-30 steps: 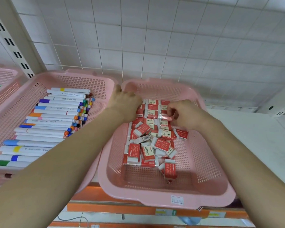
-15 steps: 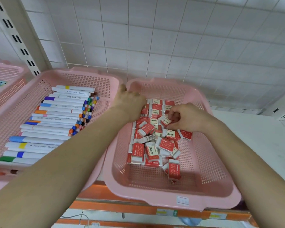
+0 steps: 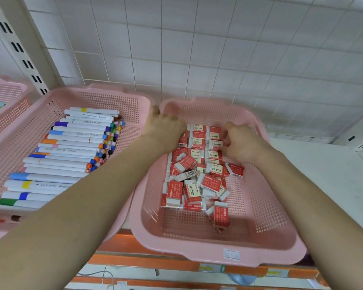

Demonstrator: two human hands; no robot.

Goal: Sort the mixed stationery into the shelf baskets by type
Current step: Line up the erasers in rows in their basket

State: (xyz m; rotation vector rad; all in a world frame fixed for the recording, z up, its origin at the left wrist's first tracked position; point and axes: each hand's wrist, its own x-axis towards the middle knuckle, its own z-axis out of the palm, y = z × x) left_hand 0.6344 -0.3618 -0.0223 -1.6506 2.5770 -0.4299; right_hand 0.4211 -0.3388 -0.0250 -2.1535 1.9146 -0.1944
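Erasers (image 3: 199,176) and markers (image 3: 71,141) are seen sorted apart; little is judged left. What the curled grip of left hand (image 3: 166,130) or right hand (image 3: 241,141) pinches cannot be told.

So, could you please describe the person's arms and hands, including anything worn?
The left hand and right hand are ungloved. The forearms are bare, with no sleeves in view. Neither wrist has a watch or bracelet. Whether rings are worn cannot be told.

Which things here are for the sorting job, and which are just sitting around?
For the job: erasers, eraser basket, markers, marker basket, left hand, right hand.
Just there: tiled wall, shelf post, price labels.
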